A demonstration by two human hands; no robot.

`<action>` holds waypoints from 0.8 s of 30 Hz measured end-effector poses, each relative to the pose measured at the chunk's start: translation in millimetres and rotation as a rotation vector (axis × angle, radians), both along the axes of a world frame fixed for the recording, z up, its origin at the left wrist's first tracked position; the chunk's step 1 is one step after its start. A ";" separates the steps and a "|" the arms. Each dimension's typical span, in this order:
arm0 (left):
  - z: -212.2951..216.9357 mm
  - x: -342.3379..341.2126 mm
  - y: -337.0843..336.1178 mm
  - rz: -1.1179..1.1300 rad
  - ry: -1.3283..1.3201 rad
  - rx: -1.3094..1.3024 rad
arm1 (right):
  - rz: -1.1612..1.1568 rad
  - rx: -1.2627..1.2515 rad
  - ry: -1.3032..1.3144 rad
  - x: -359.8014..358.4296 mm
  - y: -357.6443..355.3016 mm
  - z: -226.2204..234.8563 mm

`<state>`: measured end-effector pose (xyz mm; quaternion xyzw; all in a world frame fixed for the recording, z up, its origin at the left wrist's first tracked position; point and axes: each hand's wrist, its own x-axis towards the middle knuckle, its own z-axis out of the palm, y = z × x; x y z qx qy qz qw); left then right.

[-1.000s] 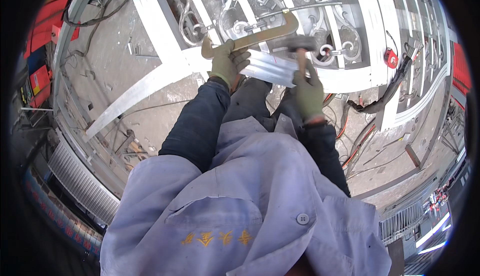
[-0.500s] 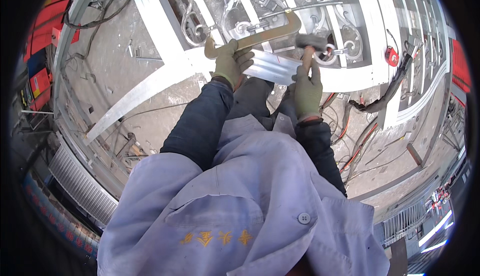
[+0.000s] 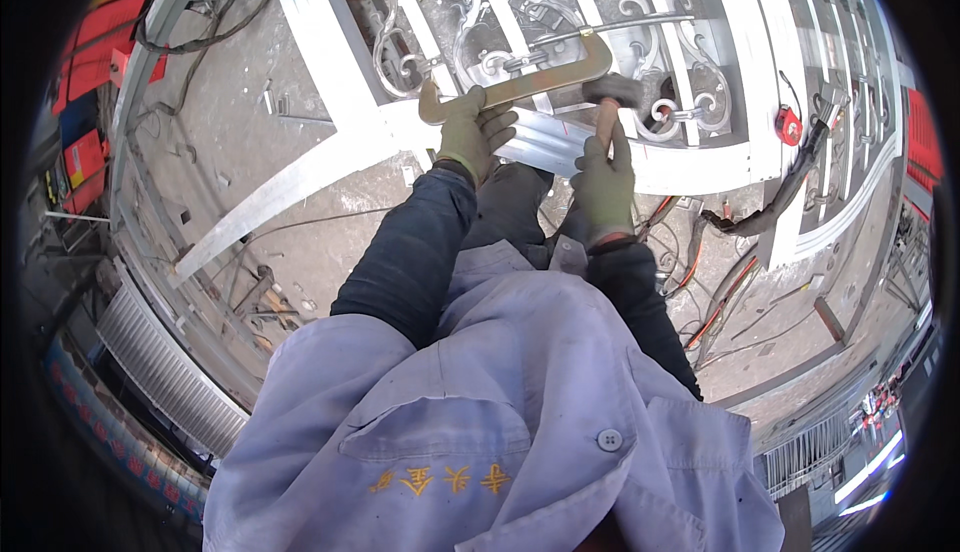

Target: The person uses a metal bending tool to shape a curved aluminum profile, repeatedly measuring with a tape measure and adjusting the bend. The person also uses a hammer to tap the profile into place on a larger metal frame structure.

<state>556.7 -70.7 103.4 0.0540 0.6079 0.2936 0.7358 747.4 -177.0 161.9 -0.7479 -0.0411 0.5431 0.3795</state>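
two gloved hands working: left hand [image 3: 478, 130] is gripping the bent bar [image 3: 520, 82] steady while right hand [image 3: 603, 177] is clenching a hammer [image 3: 612, 92] over it.

I am looking down on a grey concrete floor [image 3: 230, 142] that is lying in bright daylight, well left of the hands. Ahead of the hands, a white metal gate frame [image 3: 690, 167] with curled scrollwork [image 3: 650, 62] is lying flat. Cables [image 3: 720, 292] are trailing over the floor to the right of them. Red crates [image 3: 85, 62] are sitting far off to the left, and a ribbed metal grille [image 3: 160, 372] is running along the lower left.
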 end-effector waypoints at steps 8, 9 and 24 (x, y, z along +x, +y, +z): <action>-32.6 -22.0 -10.9 0.017 -0.063 -0.018 | 0.232 -0.007 -0.094 77.3 -20.5 23.4; -27.8 -17.3 -9.2 0.003 -0.011 -0.014 | 0.243 0.004 -0.184 95.1 -29.6 25.6; 23.2 -72.3 -140.7 0.020 0.219 -0.169 | 0.620 0.043 -1.301 459.8 -35.8 -14.1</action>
